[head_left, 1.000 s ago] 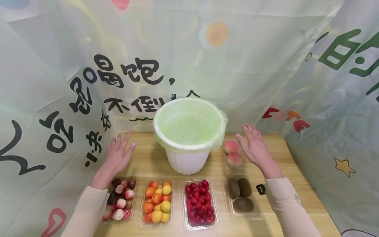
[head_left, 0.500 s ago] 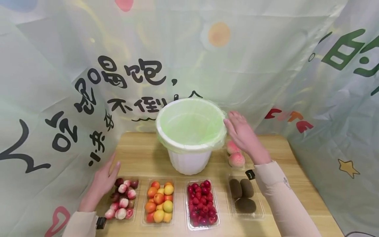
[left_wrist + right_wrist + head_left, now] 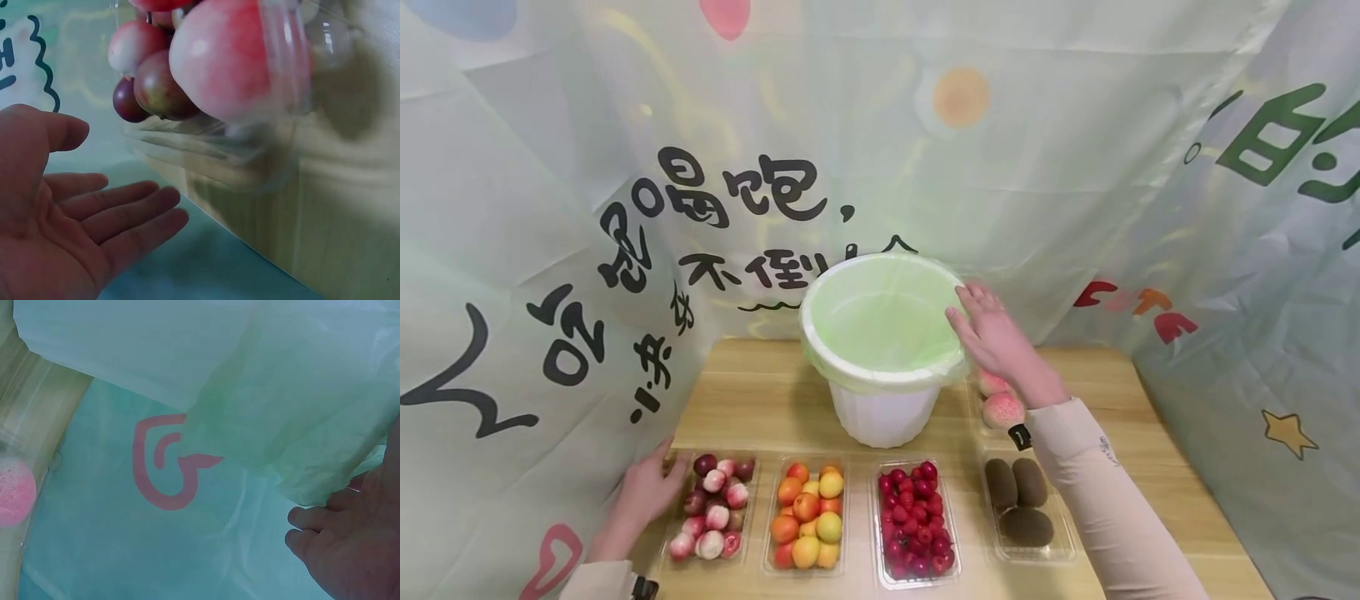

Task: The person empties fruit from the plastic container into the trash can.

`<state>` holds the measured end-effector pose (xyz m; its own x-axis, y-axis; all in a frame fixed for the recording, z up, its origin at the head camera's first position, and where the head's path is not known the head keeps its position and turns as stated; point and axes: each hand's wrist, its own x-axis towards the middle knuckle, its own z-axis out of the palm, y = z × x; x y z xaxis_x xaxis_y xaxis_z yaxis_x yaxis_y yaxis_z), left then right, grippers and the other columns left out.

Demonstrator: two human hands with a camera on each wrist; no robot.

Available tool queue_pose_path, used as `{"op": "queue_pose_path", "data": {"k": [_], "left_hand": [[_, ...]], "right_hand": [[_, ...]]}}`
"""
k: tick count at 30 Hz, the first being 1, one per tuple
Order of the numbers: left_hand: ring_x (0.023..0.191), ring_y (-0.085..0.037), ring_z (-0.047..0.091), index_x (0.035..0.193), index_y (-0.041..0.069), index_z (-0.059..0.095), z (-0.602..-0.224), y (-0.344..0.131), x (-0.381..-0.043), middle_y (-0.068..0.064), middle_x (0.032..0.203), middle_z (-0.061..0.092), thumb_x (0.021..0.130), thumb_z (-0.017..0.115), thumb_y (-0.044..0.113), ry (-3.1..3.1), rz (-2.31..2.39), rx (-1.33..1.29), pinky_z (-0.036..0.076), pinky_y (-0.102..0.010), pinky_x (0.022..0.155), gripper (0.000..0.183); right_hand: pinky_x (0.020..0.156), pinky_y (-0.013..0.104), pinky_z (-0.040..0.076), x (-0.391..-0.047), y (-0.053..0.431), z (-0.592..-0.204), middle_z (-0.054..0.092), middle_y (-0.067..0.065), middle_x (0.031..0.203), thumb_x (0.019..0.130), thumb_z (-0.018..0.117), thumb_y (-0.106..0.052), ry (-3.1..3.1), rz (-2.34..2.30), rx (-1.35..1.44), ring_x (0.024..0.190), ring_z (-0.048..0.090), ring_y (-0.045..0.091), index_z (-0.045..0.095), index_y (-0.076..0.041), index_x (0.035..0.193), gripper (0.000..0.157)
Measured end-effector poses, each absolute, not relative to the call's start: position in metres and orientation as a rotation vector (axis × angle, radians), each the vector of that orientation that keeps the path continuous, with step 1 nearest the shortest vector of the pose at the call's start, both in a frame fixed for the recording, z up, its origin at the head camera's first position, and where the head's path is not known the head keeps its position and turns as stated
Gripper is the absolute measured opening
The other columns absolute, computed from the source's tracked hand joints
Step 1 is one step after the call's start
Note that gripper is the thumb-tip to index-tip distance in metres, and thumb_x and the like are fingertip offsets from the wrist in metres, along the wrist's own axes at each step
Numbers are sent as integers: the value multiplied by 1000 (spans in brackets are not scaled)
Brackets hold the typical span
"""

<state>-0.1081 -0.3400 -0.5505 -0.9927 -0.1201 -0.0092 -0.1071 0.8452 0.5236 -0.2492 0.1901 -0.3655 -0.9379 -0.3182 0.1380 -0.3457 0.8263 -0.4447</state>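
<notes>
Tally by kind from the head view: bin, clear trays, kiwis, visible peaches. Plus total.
Lined white bin: 1
Clear plastic trays: 5
Kiwis: 3
Peaches: 2, the rear one partly covered by the right hand
Total: 11

We see the left hand (image 3: 69, 231), fingers (image 3: 147, 235) extended, thumb (image 3: 67, 132) apart; the right hand (image 3: 996, 337) is farther forward. Its forearm (image 3: 1093, 483) slants inward.
</notes>
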Motion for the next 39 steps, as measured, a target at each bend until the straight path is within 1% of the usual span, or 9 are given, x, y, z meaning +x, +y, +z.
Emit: {"op": "queue_pose_path", "data": {"k": [7,9,11,14,17,25,32,34,39], "left_hand": [[116,-62,60,144,-21,47,-562,-350,-112,-45,131,59,106,56,23,-3005,-860,176,50,-68,99,58],[103,-54,67,142,-21,49,-563,-352,-112,-43,123,64,105,58,21,-3015,-863,171,55,-61,92,57],[86,-39,69,141,-21,50,-563,-354,-111,-37,104,70,104,60,20,-3037,-882,178,57,-51,81,56],[66,-19,63,142,-19,50,-563,-355,-110,-16,81,71,103,60,18,-3069,-962,218,51,-34,65,55],[57,-13,61,144,-17,51,-564,-356,-111,-6,75,69,103,60,17,-3079,-1046,254,48,-28,58,54],[66,-11,57,137,-18,56,-571,-353,-111,-9,83,70,98,65,11,-3108,-1042,114,47,-25,60,50],[71,-15,55,136,-16,59,-577,-350,-113,-4,80,63,97,67,11,-3142,-1081,177,44,-27,61,48],[74,-18,57,134,-16,59,-577,-351,-113,-8,83,64,97,67,11,-3146,-1080,174,45,-29,64,46],[87,-23,63,130,-17,61,-575,-353,-113,-22,103,72,96,67,8,-3141,-1087,109,52,-33,74,43]], "right_hand": [[134,56,7,-247,190,-364,14,24,175,114,27,-47,-2967,738,527,164,10,42,20,-1,167,71],[134,56,7,-247,190,-364,14,24,175,114,28,-47,-2975,735,526,164,11,42,21,-1,167,71],[134,56,7,-248,189,-364,14,23,175,113,28,-47,-2983,734,525,164,11,41,21,-2,167,71],[134,56,7,-248,189,-364,13,22,176,113,30,-45,-2989,740,522,164,11,41,21,-2,167,70],[134,55,8,-249,188,-364,13,22,176,113,31,-44,-2988,739,521,164,11,41,21,-1,167,69],[134,56,9,-249,189,-365,15,25,175,113,29,-43,-2987,729,514,164,11,42,22,1,166,69],[134,56,9,-248,189,-365,14,23,175,113,29,-43,-2988,745,503,164,11,42,22,0,166,68],[134,56,9,-248,189,-366,14,24,175,113,29,-42,-2986,747,504,164,11,42,22,0,166,68],[134,56,9,-249,189,-366,15,23,175,114,28,-42,-2984,748,500,164,12,42,22,0,166,67]]}}
